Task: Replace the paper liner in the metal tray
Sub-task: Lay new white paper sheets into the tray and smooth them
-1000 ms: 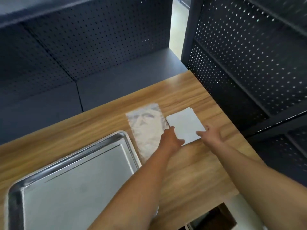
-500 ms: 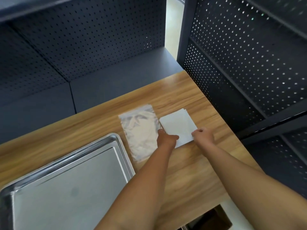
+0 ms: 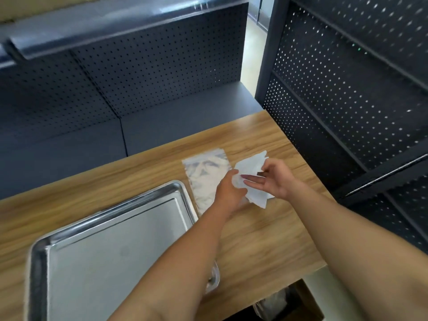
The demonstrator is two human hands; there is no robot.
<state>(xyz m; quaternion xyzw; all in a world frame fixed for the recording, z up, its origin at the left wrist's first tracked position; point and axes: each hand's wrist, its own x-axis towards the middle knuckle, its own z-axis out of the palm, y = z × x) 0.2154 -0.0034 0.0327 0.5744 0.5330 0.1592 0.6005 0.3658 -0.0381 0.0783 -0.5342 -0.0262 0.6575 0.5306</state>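
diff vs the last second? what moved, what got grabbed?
The folded white paper has come up off the wooden table: it lay flat a second ago, and now both hands hold it, the left hand at its near edge, the right hand opening the layers. The clear plastic bag and metal tray stayed put.

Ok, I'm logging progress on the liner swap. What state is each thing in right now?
metal tray: on the table, bare, no liner inside
white paper: lifted off the table, held in both hands
left hand: gripping the paper
right hand: gripping the paper
clear plastic bag: flat on the table, beside the tray
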